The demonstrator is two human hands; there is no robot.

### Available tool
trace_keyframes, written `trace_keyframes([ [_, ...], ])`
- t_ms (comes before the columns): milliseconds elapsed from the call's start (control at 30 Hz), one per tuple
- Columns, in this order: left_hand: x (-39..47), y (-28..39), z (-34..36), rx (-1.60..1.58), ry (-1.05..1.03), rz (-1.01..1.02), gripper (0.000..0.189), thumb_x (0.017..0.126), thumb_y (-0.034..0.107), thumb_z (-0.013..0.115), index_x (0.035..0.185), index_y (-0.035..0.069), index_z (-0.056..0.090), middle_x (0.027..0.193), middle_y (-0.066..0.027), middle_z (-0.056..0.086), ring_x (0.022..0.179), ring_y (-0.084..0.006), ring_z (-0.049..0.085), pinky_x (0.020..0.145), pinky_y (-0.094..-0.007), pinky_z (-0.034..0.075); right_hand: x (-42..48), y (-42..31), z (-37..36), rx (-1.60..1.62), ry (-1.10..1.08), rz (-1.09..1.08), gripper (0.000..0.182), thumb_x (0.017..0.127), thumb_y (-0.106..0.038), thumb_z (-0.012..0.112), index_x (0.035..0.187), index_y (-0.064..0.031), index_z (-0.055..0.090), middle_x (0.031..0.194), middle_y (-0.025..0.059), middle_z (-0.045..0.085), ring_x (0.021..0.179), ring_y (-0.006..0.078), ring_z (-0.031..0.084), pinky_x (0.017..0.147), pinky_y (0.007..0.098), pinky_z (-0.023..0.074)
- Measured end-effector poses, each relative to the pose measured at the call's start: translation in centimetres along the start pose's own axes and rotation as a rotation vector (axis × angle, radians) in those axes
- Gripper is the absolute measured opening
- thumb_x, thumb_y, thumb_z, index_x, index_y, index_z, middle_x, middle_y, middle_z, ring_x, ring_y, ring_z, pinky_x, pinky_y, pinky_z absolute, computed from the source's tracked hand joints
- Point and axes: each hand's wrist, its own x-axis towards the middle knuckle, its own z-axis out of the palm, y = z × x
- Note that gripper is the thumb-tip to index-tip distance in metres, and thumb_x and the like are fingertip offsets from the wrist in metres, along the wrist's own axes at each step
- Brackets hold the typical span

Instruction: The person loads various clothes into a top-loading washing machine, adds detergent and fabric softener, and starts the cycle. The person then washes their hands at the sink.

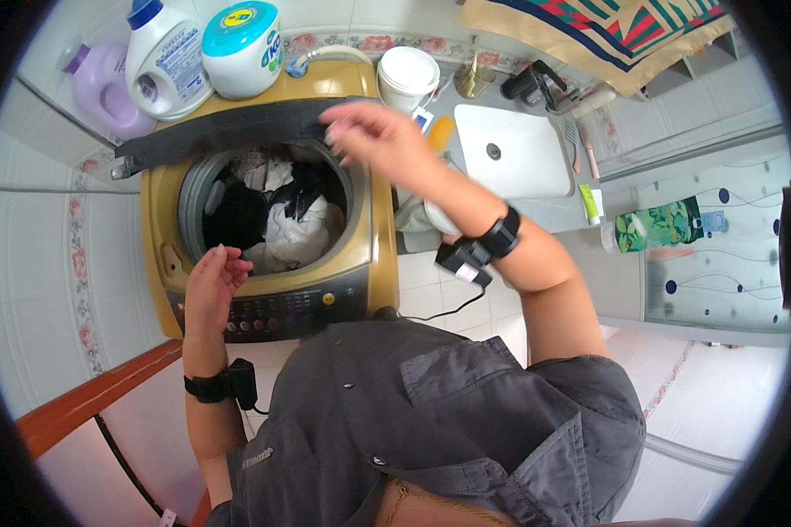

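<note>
A gold top-loading washing machine (385, 257) stands before me with its dark lid (237, 128) raised. Inside the drum lie black and white clothes (296, 227). My left hand (214, 283) hovers by the front left rim of the drum opening, fingers loosely bent and holding nothing. Near the lid's right end is my right hand (376, 138), slightly blurred, with bent fingers and nothing visible in them. Its fingertips overlap the lid in the picture; whether they touch it I cannot tell. The control panel (273, 313) runs along the machine's front.
Behind the lid stand a purple bottle (109, 89), a white detergent bottle (168, 62) and a teal-lidded tub (242, 53). A white bucket (405, 79) sits right of them, beside a counter with a white sink (517, 148). A patterned cloth (600, 33) hangs above.
</note>
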Motion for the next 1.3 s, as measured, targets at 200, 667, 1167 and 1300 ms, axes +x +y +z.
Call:
trace_keyframes([
  [200, -1.2, -1.1, 1.7, -0.020, 0.065, 0.021, 0.024, 0.095, 0.028, 0.049, 0.093, 0.006, 0.060, 0.080, -0.0054, 0.064, 0.081, -0.0168, 0.062, 0.075, -0.0293, 0.045, 8.5, 9.6, -16.4, -0.749, 0.244, 0.047, 0.029, 0.078, -0.025, 0.066, 0.101, -0.0069, 0.067, 0.094, 0.0138, 0.068, 0.081, 0.0275, 0.066, 0.072, 0.0349, 0.0519],
  [667, -3.8, -1.0, 2.1, -0.109, 0.308, 0.028, 0.022, 0.094, 0.024, 0.052, 0.091, 0.003, 0.060, 0.075, -0.0060, 0.064, 0.075, -0.0161, 0.064, 0.068, -0.0248, 0.049, 16.1, 19.5, -18.6, -1.178, -0.322, -0.022, 0.032, 0.078, -0.014, 0.058, 0.109, -0.0150, 0.065, 0.108, 0.0135, 0.063, 0.098, 0.0334, 0.059, 0.088, 0.0381, 0.0455],
  [1167, -2.2, -1.5, 2.3, -0.122, 0.300, -0.023, 0.021, 0.094, 0.022, 0.052, 0.093, 0.003, 0.061, 0.078, -0.0071, 0.066, 0.076, -0.0166, 0.065, 0.070, -0.0255, 0.049, 16.7, 19.5, -19.1, -1.200, -0.489, -0.124, 0.032, 0.078, -0.010, 0.056, 0.109, -0.0116, 0.062, 0.108, 0.0156, 0.059, 0.102, 0.0342, 0.054, 0.089, 0.0395, 0.0437],
  [1300, -2.2, -1.6, 2.6, -0.129, 0.314, -0.016, 0.021, 0.094, 0.022, 0.052, 0.093, 0.003, 0.061, 0.078, -0.0069, 0.066, 0.076, -0.0165, 0.065, 0.070, -0.0254, 0.049, 16.6, 19.5, -18.9, -1.153, -0.468, -0.108, 0.023, 0.079, -0.008, 0.056, 0.101, -0.0081, 0.062, 0.099, 0.0160, 0.060, 0.094, 0.0346, 0.056, 0.083, 0.0397, 0.0449],
])
